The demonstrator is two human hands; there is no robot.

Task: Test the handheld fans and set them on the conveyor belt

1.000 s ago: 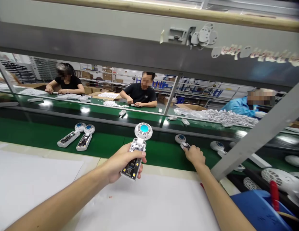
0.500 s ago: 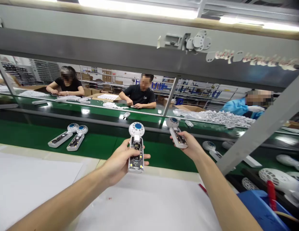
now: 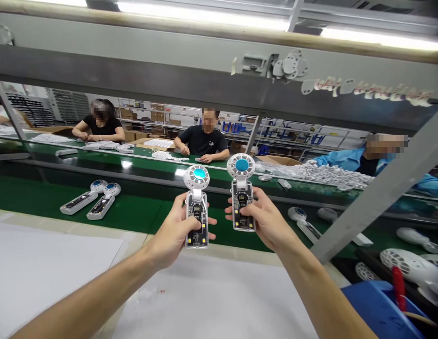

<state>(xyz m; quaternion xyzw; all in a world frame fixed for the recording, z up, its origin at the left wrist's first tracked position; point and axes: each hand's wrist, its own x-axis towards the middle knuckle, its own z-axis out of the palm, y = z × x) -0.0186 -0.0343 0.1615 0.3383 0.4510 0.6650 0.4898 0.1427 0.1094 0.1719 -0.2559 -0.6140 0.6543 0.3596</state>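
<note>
White plastic and black circuit board make up the flat handheld device with a round, blue-centred head (image 3: 196, 207) in the left hand (image 3: 183, 226), whose thumb presses across the board while the fingers close behind it. The right hand (image 3: 263, 212) grips a matching white-and-black device with a blue-centred disc head (image 3: 242, 195) the same way, thumb on its front. Both devices are upright, heads up, side by side and apart, raised in front of the glossy green belt (image 3: 148, 209). The right one sits slightly higher.

To the left on the belt lie two more white devices with round heads (image 3: 101, 208), close together and tilted. Another white device with exposed black board (image 3: 306, 226) lies to the right, beside a slanted grey metal post (image 3: 374, 195). Nearer, white sheeting covers the tabletop (image 3: 219, 296). A blue plastic bin (image 3: 369, 306) stands at the lower right, near a red handle (image 3: 398, 287). Across the belt, a person in a black T-shirt (image 3: 206, 141) sits working.
</note>
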